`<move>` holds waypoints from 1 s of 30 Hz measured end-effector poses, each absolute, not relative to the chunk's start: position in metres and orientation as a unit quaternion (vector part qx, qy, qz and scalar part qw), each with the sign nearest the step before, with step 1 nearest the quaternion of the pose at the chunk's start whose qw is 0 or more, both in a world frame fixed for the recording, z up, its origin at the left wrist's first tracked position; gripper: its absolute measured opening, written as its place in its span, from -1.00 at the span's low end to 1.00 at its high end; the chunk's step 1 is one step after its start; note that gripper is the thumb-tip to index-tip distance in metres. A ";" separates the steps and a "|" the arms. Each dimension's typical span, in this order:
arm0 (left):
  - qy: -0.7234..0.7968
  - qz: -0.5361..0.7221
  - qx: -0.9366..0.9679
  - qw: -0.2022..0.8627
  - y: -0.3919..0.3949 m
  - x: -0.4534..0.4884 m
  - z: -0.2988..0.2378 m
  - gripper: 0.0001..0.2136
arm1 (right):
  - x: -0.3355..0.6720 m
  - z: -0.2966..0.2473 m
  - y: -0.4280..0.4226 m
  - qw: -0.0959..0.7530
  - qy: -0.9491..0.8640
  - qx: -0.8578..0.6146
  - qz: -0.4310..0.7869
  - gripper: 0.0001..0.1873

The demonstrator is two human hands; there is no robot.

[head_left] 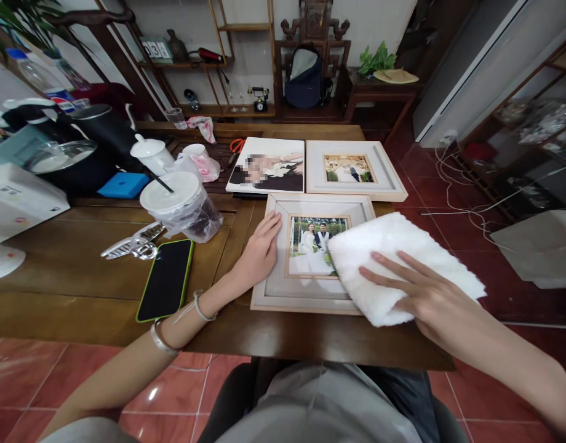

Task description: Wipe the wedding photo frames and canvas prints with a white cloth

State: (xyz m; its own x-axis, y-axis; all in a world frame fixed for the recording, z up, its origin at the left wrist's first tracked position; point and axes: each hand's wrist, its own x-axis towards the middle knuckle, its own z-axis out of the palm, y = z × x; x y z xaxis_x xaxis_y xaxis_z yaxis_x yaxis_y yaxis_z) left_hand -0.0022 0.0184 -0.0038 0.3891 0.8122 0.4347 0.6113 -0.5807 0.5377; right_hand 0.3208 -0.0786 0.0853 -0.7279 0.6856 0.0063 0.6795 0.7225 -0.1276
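Observation:
A light picture frame (274,292) with a wedding photo lies on the wooden table right in front of me. My left hand (259,249) rests on its left border, fingers stretched out flat and close together, with nothing held in them. Over the frame's right side is a fluffy white cloth (379,246), which hides that border and part of the photo's edge. My right hand (416,289) presses on the cloth with spread fingers, holding it against the frame. Behind stand a second light picture frame (389,175) and a flat photo panel (267,147), partly blurred.
Left of my left forearm lies a phone (165,280) in a green case. Beyond it are metal tongs or a similar silver tool (133,241), a lidded cup (172,194) with a straw, and orange-handled scissors (237,146). The table (320,338) ends close to my body.

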 end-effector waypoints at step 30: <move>0.455 0.361 0.800 0.150 0.015 0.004 -0.003 -0.53 | 0.276 0.085 -0.117 0.080 -0.918 -0.389 -0.004 -0.48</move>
State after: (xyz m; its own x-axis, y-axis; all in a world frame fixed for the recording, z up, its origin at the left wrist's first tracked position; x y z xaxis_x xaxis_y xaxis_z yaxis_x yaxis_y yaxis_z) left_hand 0.0040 0.0152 -0.0031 0.3241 0.8370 0.4410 0.6200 -0.5400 0.5692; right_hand 0.2758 -0.1172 0.0850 -0.6851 0.7128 0.1502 0.7140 0.6980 -0.0553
